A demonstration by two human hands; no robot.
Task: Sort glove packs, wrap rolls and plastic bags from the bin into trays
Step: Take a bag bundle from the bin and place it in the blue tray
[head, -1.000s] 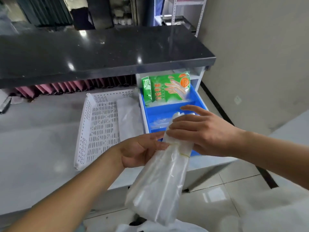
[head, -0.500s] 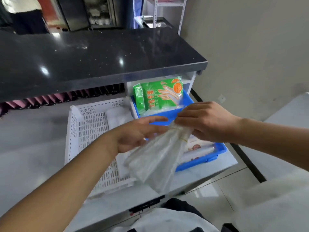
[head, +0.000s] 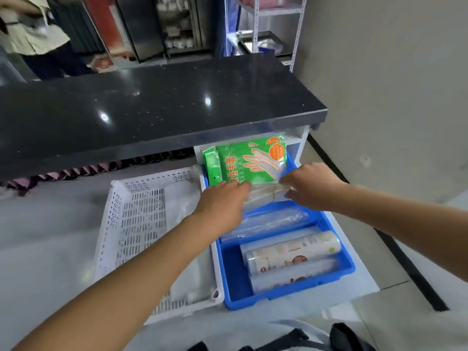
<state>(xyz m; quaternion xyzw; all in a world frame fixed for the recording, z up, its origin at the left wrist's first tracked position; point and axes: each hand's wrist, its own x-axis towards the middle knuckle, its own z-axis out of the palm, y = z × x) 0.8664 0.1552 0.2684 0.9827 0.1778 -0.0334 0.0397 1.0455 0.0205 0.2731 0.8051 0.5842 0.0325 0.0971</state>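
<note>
I hold the bundle of plastic bags (head: 263, 196) with both my left hand (head: 222, 201) and right hand (head: 310, 186), lowering it into the blue tray (head: 339, 272)'s middle, behind the wrap rolls (head: 291, 252), before the glove packs (head: 248, 160). The sorting looks well along.

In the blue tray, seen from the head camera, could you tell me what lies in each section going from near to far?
Wrap rolls → clear plastic bags → banded bag bundle held by left hand and right hand → green glove packs.

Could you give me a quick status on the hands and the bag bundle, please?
Both hands on plastic bag bundle, over blue tray. Glove packs just behind. Nothing blocking.
</note>
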